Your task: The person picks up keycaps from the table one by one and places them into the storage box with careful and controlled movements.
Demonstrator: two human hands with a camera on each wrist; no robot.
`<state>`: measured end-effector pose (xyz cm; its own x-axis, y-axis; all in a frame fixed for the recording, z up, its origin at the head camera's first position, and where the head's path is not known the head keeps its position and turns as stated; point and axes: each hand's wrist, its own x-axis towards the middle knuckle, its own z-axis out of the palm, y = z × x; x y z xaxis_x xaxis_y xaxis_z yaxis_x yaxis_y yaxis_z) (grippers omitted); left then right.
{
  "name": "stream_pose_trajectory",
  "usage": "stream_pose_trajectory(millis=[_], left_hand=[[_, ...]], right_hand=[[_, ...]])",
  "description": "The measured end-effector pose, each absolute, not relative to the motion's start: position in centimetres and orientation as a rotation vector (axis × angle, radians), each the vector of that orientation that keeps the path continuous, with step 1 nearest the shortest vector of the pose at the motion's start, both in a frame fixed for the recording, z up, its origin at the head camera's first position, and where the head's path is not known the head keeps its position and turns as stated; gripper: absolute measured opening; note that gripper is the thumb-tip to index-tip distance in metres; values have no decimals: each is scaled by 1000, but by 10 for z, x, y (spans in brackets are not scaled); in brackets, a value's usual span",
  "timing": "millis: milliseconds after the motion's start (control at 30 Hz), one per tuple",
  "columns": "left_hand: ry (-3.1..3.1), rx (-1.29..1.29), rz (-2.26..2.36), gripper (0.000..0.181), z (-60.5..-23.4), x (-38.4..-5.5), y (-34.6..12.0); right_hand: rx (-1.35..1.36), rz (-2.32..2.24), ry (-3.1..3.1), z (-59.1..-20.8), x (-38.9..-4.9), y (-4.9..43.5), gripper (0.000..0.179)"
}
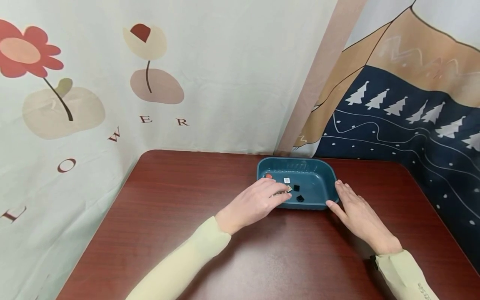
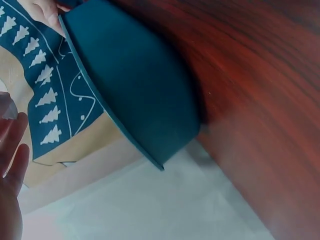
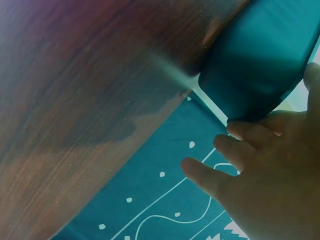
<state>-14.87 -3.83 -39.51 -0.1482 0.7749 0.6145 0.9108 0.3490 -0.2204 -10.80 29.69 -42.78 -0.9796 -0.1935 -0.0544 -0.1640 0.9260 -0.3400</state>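
Observation:
A blue plastic bin (image 1: 296, 165) stands at the back of the table, with several small square pieces inside. Over its left side, my left hand (image 1: 256, 202) reaches in and pinches a small light tile (image 1: 289, 188) between thumb and fingertips. Nearby on the bin floor lie a white tile (image 1: 286, 180), a black tile (image 1: 296, 188) and a second black piece (image 1: 300, 198). A red piece (image 1: 268, 176) shows just beyond the left knuckles. My right hand (image 1: 360, 218), fingers straight, rests against the bin's right end. The left wrist view shows the bin's outer wall (image 2: 130, 75).
The reddish-brown wooden table (image 1: 157, 208) has rounded back corners. Behind it hangs a pale curtain (image 1: 225, 83) with flowers and letters. A dark blue curtain (image 1: 375, 137) with white trees hangs on the right, close to the table edge.

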Motion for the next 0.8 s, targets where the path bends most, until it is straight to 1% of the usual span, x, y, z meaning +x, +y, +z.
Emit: stream_pose_trajectory(millis=[233, 433, 600, 800], left_hand=[[-2051, -1467, -373, 22, -401, -160, -13], [-2192, -1462, -272, 22, -405, -165, 6], [-2354, -1403, -225, 16, -407, -173, 15], [-2592, -1357, -294, 15, -413, -179, 17]], right_hand=[[-273, -511, 2999, -428, -109, 296, 88], [-293, -517, 3007, -428, -110, 294, 88], [-288, -519, 3005, -428, -111, 293, 88], [-275, -520, 3000, -429, -109, 293, 89]])
